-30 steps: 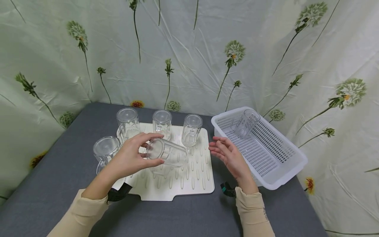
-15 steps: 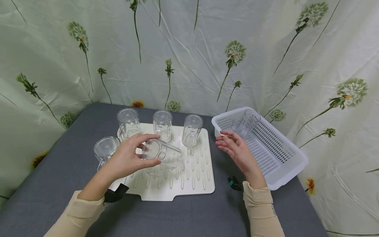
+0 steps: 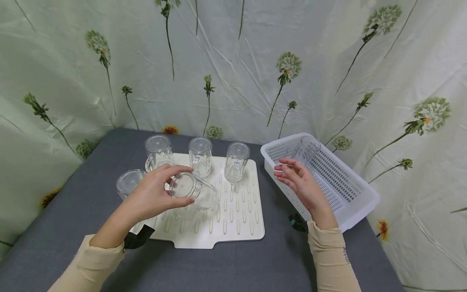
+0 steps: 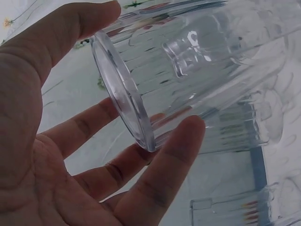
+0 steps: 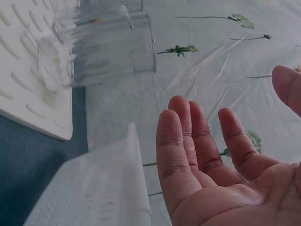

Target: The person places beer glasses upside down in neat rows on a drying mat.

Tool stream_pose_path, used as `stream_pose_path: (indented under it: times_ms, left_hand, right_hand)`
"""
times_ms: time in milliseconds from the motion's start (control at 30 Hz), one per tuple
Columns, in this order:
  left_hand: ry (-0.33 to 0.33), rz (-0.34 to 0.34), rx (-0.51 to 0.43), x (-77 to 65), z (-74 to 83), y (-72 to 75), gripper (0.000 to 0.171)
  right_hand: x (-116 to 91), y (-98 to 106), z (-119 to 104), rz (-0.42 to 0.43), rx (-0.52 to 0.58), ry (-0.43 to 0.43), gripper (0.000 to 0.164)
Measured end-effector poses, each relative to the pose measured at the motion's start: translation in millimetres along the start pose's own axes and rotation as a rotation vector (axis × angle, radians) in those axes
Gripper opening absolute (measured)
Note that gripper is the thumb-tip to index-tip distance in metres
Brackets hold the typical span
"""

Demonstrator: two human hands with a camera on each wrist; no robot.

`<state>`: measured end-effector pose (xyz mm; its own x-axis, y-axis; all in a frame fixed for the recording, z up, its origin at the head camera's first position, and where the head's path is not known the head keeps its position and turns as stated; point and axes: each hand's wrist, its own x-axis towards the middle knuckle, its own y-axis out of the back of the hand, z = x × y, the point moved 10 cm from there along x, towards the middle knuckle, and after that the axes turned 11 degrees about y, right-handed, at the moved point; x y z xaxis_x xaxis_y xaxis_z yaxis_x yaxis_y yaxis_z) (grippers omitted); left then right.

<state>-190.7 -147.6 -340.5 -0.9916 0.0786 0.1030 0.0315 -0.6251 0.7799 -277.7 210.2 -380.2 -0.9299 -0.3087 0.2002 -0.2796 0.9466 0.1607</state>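
My left hand grips a clear glass mug round its base end, thumb and fingers spread about it. The mug lies tilted in the air above the white ridged drying mat, its open end towards the right. In the left wrist view, the thick base of the mug sits between thumb and fingers. Upside down at the mat's back stand three more glass mugs, the right one nearest the basket. My right hand holds nothing; its fingers are relaxed, beside the white basket's near left side.
The white perforated basket stands on the right of the dark grey table, with one clear glass leaning at its back end. Another upside-down mug stands at the mat's left. A flowered curtain hangs behind.
My left hand has drawn slightly left with the mug, which has tipped a little. The right hand has moved right, from the mat's edge to the basket's side.
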Motion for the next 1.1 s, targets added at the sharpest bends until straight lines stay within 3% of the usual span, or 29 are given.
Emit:
stream_pose_path:
  times_ms: [233, 733, 1100]
  left_hand:
    - [-0.007, 0.02, 0.053, 2.1, 5.5, 5.3, 0.067]
    - [0.079, -0.037, 0.159, 7.6, 5.9, -2.5, 0.068]
    - [0.095, -0.045, 0.214, 13.9, 7.8, -4.1, 0.069]
  right_hand:
    - [2, 15, -7, 0.008, -0.042, 0.0, 0.051]
    - [7, 43, -13, -0.043, -0.12, -0.033, 0.05]
    - [13, 63, -10, -0.055, -0.196, -0.051, 0.062]
